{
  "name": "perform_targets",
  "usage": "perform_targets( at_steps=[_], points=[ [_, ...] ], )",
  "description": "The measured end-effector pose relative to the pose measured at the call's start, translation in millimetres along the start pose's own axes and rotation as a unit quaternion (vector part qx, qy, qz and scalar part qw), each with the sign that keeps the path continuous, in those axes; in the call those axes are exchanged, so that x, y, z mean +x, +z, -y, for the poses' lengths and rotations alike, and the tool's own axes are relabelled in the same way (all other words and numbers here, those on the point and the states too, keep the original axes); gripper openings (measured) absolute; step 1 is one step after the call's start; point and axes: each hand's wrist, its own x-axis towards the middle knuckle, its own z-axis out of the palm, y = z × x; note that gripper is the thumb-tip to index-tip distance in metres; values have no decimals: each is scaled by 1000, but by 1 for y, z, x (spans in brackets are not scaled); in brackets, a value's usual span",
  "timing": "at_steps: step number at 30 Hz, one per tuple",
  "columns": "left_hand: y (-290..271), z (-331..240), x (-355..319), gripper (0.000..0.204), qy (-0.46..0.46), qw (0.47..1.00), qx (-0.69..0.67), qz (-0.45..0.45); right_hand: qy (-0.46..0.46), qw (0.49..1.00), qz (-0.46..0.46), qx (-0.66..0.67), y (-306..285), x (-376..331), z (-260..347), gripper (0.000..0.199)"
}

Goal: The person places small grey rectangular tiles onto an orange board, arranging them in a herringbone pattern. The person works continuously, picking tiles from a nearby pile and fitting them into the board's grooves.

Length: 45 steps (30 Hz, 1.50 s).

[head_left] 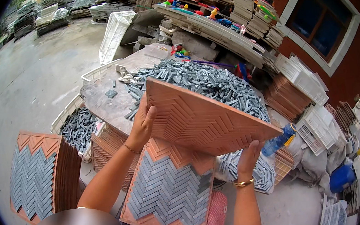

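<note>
two white crates, seemingly both holding grey tile strips.

Grey strip heap behind raised tray

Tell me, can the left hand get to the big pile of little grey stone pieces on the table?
Probably not right now. The left hand is busy holding the empty orange tray, and that tilted tray sits between it and the grey pile.

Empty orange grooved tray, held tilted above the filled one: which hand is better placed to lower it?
Probably the right hand: it supports the empty tray's low near edge from beneath. The left hand only steadies the left edge, over the filled tray.
</note>
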Motion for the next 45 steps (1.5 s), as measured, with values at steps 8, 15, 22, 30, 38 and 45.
perform_targets(
  at_steps=[8, 15, 22, 30, 38, 45],
  points=[
    [12, 153, -23, 34, -277, 958, 65, 16, 120, 973, 105, -168, -20, -23, -142, 44],
    [20, 181, 32, 17, -321, 943, 26, -82, 217, 969, 89, -76, 11, 38, -148, 20],
    [62, 164, 48, 41, -294, 897, 331, 3, 240, 940, 83, -228, -13, 82, -160, 26],
    [18, 83, -71, 66, 40, 838, 432, 329, -135, 818, 352, -435, 13, -33, -85, 75],
    [11, 67, -129, 75, 36, 794, 445, 412, -104, 745, 484, -447, 29, -129, -89, 85],
    [8, 73, -134, 74, 43, 793, 456, 403, -30, 821, 391, -414, -3, -96, -77, 86]
  ],
)
